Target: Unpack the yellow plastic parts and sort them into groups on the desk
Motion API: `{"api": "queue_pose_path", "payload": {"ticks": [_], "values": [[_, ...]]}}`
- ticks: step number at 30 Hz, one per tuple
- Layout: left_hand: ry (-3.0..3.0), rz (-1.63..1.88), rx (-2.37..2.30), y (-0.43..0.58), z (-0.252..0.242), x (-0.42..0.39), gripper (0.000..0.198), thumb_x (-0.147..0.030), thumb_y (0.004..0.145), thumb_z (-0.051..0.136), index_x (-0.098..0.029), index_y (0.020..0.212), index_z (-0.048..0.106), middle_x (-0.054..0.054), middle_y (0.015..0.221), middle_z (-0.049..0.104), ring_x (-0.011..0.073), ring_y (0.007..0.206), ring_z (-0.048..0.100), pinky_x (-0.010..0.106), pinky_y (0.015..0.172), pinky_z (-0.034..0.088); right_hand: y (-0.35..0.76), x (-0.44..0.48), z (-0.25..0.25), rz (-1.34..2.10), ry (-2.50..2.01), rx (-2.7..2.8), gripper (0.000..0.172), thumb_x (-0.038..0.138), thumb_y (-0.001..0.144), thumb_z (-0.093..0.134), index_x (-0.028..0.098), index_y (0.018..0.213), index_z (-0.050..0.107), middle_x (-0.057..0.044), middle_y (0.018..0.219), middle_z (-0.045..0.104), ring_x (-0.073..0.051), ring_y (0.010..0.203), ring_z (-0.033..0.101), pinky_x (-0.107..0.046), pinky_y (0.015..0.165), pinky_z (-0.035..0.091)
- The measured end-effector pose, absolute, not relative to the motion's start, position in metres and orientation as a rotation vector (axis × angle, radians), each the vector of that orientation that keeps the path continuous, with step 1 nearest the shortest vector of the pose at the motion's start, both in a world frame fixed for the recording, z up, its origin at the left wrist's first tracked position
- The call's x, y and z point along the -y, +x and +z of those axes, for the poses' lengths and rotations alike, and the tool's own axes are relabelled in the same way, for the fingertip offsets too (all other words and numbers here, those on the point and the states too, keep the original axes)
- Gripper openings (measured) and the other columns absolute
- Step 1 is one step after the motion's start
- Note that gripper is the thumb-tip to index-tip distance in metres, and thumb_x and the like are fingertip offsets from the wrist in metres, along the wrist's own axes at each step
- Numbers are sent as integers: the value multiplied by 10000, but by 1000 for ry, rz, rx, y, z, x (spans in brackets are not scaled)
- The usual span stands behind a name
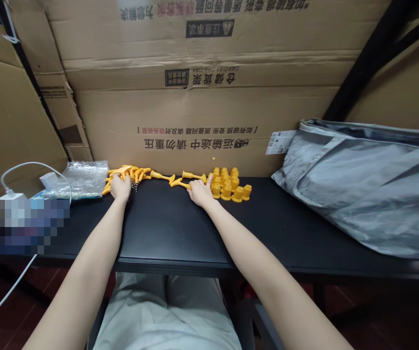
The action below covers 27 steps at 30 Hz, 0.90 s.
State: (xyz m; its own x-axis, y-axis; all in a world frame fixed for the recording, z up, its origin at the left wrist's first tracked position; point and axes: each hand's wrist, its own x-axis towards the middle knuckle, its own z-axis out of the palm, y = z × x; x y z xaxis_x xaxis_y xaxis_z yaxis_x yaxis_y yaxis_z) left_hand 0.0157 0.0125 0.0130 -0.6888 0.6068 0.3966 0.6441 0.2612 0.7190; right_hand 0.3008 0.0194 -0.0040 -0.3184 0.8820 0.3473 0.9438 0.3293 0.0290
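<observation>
At the left of the table's back edge, my left hand (120,186) reaches into a heap of yellow plastic T-handled pieces (141,173). Its fingers are curled in on one piece; the exact grip is partly hidden. Small shiny metal parts (135,185) lie just right of that hand. My right hand (199,192) is closed over the end of a yellow T-handled piece (180,183), with one finger sticking up. Two longer yellow assembled pieces, one at the left (162,176) and one behind the hand (191,175), lie nearby. Several yellow flanged caps (226,188) stand upright in rows beside my right hand.
The black table (165,228) backs onto a cardboard wall (180,107). At left are a clear plastic bag (85,175), a white charger (12,206) with its cable, and a blurred-out item (45,228). A large grey bag (370,189) fills the right side.
</observation>
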Motion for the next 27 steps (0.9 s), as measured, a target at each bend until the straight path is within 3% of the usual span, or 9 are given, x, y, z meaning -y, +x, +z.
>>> {"api": "queue_pose_path", "payload": {"ticks": [7, 14, 23, 27], "values": [[-1329, -1058, 2559, 24, 21, -6, 550, -347, 872, 483, -51, 1335, 455, 236, 1121, 663, 344, 1071, 633, 422, 874, 485, 301, -20, -4, -318, -1652, 2329, 260, 234, 938, 422, 116, 1073, 610, -165, 1124, 644, -305, 1161, 517, -662, 1110, 89], [-1368, -878, 2630, 22, 22, -6, 392, -325, 883, 488, -67, 1169, 565, 251, 1131, 657, 337, 1063, 642, 423, 859, 494, 302, -21, -6, -313, -1628, 2323, 226, 235, 937, 436, 140, 1047, 610, -159, 1121, 649, -302, 1159, 522, -665, 1108, 79], [-1375, -927, 2646, 24, 25, 0, 482, -199, 857, 493, -96, 1317, 393, 220, 1113, 668, 325, 1061, 638, 438, 847, 488, 300, -18, -2, -291, -1654, 2328, 249, 237, 937, 420, 132, 1063, 606, -164, 1132, 640, -295, 1166, 510, -645, 1116, 82], [-1377, -863, 2650, 26, 23, 0, 524, -192, 817, 531, -90, 1313, 396, 239, 1258, 580, 331, 1163, 568, 454, 904, 465, 300, -17, -2, -286, -1669, 2333, 246, 235, 941, 423, 127, 1068, 604, -162, 1141, 638, -296, 1173, 507, -649, 1117, 80]]}}
